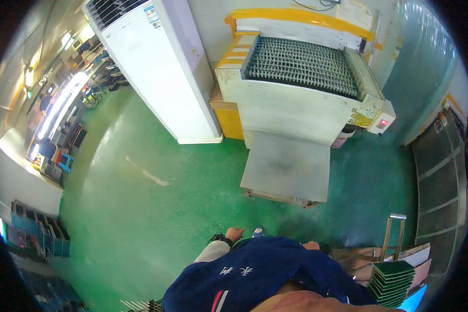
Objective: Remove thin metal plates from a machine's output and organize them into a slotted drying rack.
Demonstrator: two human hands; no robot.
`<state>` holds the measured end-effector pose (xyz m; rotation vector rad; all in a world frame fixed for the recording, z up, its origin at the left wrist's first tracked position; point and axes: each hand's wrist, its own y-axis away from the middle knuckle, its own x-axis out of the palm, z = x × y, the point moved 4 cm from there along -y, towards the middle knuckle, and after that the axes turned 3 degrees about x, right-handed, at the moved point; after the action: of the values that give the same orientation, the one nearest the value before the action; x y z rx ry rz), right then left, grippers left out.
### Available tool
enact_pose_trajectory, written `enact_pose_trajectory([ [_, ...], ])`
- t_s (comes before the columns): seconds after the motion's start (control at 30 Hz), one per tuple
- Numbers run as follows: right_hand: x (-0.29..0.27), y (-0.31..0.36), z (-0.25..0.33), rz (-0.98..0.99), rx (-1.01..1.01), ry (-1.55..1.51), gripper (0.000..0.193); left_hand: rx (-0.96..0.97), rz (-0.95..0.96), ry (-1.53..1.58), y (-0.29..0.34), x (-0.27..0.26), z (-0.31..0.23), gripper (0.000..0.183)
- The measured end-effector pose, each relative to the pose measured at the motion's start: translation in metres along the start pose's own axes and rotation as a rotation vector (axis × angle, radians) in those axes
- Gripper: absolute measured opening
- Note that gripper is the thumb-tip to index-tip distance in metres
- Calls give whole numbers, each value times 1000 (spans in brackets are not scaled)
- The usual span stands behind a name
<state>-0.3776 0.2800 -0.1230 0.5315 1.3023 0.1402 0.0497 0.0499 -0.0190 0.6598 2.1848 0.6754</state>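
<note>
My left hand (pixel 235 234) hangs in front of my body, a dark band at its wrist. Its fingers look curled together, and nothing shows in them. To the right, only a small part of my right hand (pixel 311 245) shows past the dark blue jacket (pixel 265 260); its fingers are hidden. Neither hand visibly touches anything. Ahead stands a pale machine with a roller conveyor bed (pixel 304 65). A grey sheet-like platform (pixel 287 166) juts from its near side, beyond my hands. Between my hands the tip of a blue and white shoe (pixel 258 231) shows.
A tall white air conditioner (pixel 156 67) and a yellow box (pixel 228 119) stand left of the machine. At lower right are a stack of green boards (pixel 392 283), cardboard and a metal handle (pixel 398 216). Grey framed panels (pixel 439 177) line the right side. Lit workbenches (pixel 62 106) stand far left.
</note>
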Motion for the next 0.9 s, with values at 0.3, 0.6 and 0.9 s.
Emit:
enact_pose_trajectory([
  [0.3,-61,-30,24,21,-260,-32,31,-179,24,143,21,2,34,50],
  [0.6,-40,-133,-36,174,-98,16,55,73,-124,-140,-1,17,19,33],
  [0.9,-13,-198,-81,213,-327,100,62,-303,-216,458,20,38,2,35],
])
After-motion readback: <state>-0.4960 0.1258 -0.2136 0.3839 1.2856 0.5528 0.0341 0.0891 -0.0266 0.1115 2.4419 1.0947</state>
